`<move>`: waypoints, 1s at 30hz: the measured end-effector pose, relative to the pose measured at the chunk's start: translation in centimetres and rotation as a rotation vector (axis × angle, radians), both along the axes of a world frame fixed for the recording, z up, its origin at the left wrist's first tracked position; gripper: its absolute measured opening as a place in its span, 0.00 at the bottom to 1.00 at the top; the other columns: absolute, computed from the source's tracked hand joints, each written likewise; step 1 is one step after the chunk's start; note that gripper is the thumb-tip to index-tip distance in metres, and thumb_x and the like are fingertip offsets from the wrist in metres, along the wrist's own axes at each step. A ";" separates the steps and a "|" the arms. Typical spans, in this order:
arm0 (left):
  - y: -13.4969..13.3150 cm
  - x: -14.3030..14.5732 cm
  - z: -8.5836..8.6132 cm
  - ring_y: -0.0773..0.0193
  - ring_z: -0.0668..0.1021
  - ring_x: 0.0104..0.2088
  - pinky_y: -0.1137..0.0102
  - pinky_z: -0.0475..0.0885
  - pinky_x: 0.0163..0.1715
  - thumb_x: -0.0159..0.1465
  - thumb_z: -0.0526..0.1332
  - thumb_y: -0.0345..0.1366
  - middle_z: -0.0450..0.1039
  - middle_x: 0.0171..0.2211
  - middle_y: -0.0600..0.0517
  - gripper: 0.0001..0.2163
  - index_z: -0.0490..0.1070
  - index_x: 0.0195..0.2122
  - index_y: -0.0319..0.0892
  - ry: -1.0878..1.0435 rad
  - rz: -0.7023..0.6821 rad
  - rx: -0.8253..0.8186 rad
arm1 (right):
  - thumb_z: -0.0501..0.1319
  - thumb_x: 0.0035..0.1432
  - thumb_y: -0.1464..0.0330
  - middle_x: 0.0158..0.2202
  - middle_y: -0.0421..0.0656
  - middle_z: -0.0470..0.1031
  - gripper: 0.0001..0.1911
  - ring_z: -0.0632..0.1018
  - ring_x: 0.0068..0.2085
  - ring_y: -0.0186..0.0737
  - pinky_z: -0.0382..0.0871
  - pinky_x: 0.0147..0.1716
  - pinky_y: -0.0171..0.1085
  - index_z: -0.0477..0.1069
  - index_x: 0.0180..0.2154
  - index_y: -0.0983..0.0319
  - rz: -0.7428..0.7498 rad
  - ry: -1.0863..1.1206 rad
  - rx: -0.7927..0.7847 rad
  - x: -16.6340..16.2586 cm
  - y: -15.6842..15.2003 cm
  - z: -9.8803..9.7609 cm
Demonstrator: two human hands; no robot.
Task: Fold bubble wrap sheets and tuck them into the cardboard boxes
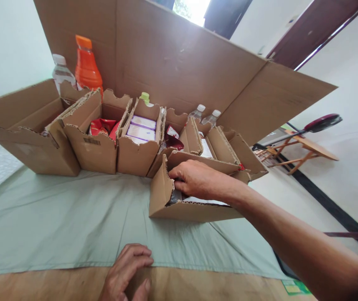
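Observation:
My right hand (196, 179) reaches into a low cardboard box (166, 196) lying on the pale green cloth (72, 217). Its fingers curl down onto a dark packet (175, 195) inside the box; how firmly they grip it is hidden. A white flat item lies in the same box under my wrist. My left hand (127, 274) rests at the near table edge, its fingers loosely curled and pressed on the cloth and brown surface, holding nothing.
A row of cut cardboard trays (94, 146) behind holds red packets (103, 125), white and purple boxes (141, 127) and bottles, with an orange bottle (86, 62) at back left. A tall cardboard sheet (172, 54) stands behind. A wooden folding stand (300, 146) is at right.

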State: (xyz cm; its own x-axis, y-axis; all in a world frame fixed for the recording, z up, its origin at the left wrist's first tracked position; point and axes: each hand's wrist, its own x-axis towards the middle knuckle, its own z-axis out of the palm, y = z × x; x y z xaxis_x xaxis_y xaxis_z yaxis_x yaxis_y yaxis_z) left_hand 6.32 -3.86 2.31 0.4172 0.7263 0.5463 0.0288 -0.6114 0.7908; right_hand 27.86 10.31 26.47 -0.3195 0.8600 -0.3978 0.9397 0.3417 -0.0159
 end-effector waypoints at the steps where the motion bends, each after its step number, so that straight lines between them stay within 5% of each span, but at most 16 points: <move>1: -0.1 -0.2 0.3 0.55 0.83 0.48 0.64 0.82 0.46 0.63 0.60 0.23 0.79 0.47 0.42 0.19 0.72 0.54 0.44 0.019 0.013 0.002 | 0.63 0.59 0.75 0.39 0.43 0.85 0.10 0.82 0.41 0.45 0.65 0.35 0.36 0.82 0.39 0.59 0.006 0.051 0.053 0.4 -0.6 0.4; 6: -1.5 -1.5 2.3 0.53 0.83 0.52 0.66 0.82 0.49 0.66 0.59 0.28 0.78 0.54 0.42 0.20 0.74 0.58 0.47 0.145 0.076 -0.046 | 0.62 0.68 0.66 0.50 0.40 0.83 0.09 0.82 0.49 0.43 0.74 0.49 0.40 0.80 0.46 0.54 -0.192 0.495 0.781 5.1 -10.3 2.2; 9: -1.4 -1.2 3.9 0.50 0.81 0.57 0.59 0.80 0.54 0.71 0.59 0.35 0.73 0.62 0.43 0.22 0.67 0.67 0.52 0.213 0.194 -0.241 | 0.64 0.67 0.63 0.47 0.41 0.83 0.05 0.82 0.52 0.47 0.74 0.52 0.45 0.80 0.39 0.52 -0.561 0.662 1.225 8.8 -17.8 -1.1; 12: 0.8 0.7 5.5 0.46 0.77 0.61 0.51 0.78 0.57 0.71 0.60 0.41 0.64 0.70 0.43 0.31 0.53 0.74 0.57 0.208 0.176 -0.360 | 0.65 0.63 0.58 0.49 0.46 0.82 0.13 0.83 0.47 0.51 0.76 0.44 0.49 0.78 0.47 0.53 -0.866 0.756 1.093 11.6 -21.0 -8.0; 14: 2.9 2.8 6.3 0.43 0.69 0.68 0.44 0.71 0.63 0.70 0.61 0.42 0.57 0.73 0.42 0.35 0.47 0.76 0.55 0.155 0.203 -0.408 | 0.66 0.59 0.54 0.55 0.51 0.79 0.28 0.81 0.51 0.54 0.77 0.43 0.49 0.71 0.58 0.56 -0.878 0.827 0.888 12.2 -20.1 -12.3; 16: 4.6 4.9 6.8 0.42 0.67 0.69 0.42 0.67 0.66 0.67 0.63 0.42 0.57 0.73 0.41 0.38 0.47 0.75 0.52 0.136 0.179 -0.405 | 0.65 0.58 0.51 0.57 0.53 0.78 0.32 0.80 0.54 0.55 0.77 0.47 0.50 0.68 0.60 0.58 -0.841 0.957 0.768 11.7 -18.2 -15.2; 20: 4.0 7.7 6.6 0.45 0.73 0.65 0.42 0.68 0.65 0.66 0.62 0.40 0.67 0.66 0.41 0.36 0.50 0.74 0.47 0.082 0.172 -0.341 | 0.61 0.62 0.48 0.53 0.51 0.80 0.28 0.80 0.50 0.52 0.76 0.50 0.50 0.69 0.55 0.59 -0.818 1.119 0.679 9.9 -17.5 -16.5; 25: -2.8 9.1 4.8 0.38 0.65 0.71 0.40 0.68 0.65 0.67 0.62 0.38 0.60 0.71 0.36 0.39 0.46 0.76 0.44 0.158 0.156 -0.153 | 0.56 0.66 0.48 0.48 0.51 0.81 0.24 0.79 0.54 0.62 0.75 0.52 0.55 0.74 0.55 0.54 -0.982 0.945 0.791 12.3 -26.8 -18.1; 30: -7.2 9.0 5.2 0.36 0.70 0.68 0.42 0.76 0.60 0.65 0.67 0.41 0.72 0.65 0.41 0.39 0.52 0.75 0.48 0.293 0.004 -0.092 | 0.53 0.66 0.46 0.47 0.53 0.82 0.32 0.75 0.61 0.67 0.75 0.55 0.59 0.73 0.63 0.53 -1.074 0.814 0.846 13.7 -32.6 -20.0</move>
State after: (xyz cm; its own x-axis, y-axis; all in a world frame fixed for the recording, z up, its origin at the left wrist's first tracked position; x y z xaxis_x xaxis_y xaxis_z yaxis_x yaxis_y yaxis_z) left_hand 15.33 -11.02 7.48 0.5440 0.7694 0.3346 0.2665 -0.5366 0.8006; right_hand 41.55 -22.33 6.45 0.6756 0.6908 0.2575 0.5751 -0.2753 -0.7704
